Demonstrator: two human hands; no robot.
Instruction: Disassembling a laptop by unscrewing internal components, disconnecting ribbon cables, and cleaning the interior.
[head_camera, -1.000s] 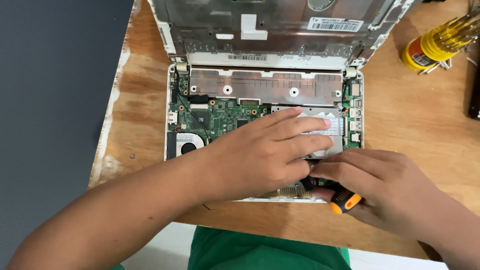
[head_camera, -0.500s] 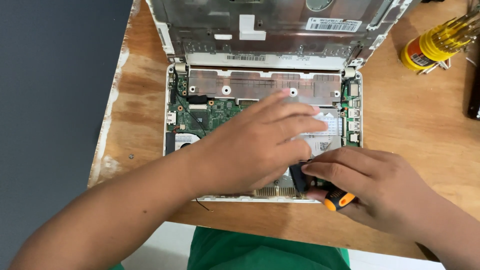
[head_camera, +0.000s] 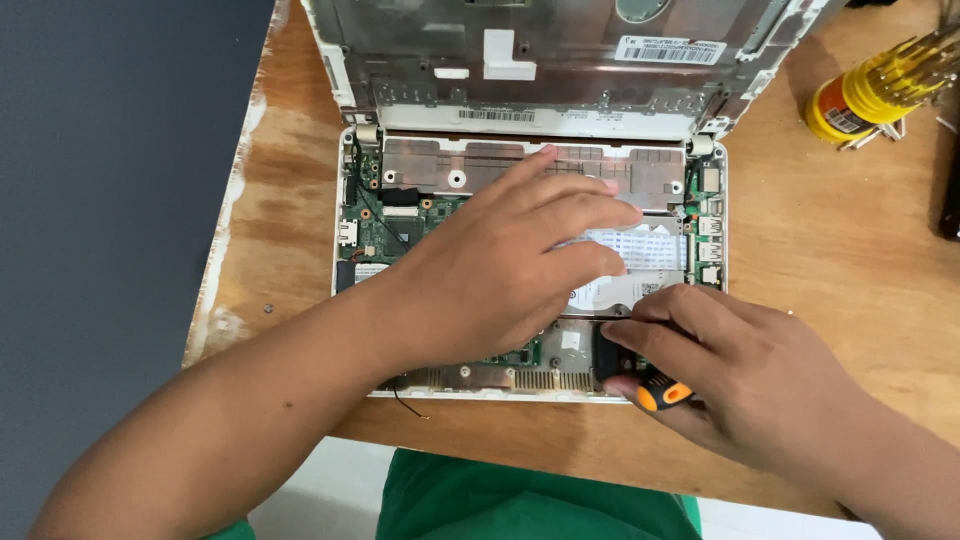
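An opened white laptop base (head_camera: 347, 262) lies on the wooden table, its green circuit board (head_camera: 385, 232) and a copper-coloured shield plate (head_camera: 440, 165) exposed. My left hand (head_camera: 500, 265) lies flat across the board, fingers spread over the silver hard drive (head_camera: 640, 262) at the right. My right hand (head_camera: 730, 365) grips a black and orange screwdriver (head_camera: 640, 378) at the drive's near edge; its tip is hidden under my fingers. The laptop's lid part (head_camera: 560, 60) stands tilted behind the base.
A yellow holder of screwdrivers (head_camera: 875, 95) lies at the table's far right. A dark object (head_camera: 950, 190) sits at the right edge. The wooden table (head_camera: 290, 200) ends at the left against a dark grey floor. Green clothing shows below the table's front edge.
My left hand has shifted up and to the right over the drive. My right hand with the screwdriver has slid slightly left along the near edge.
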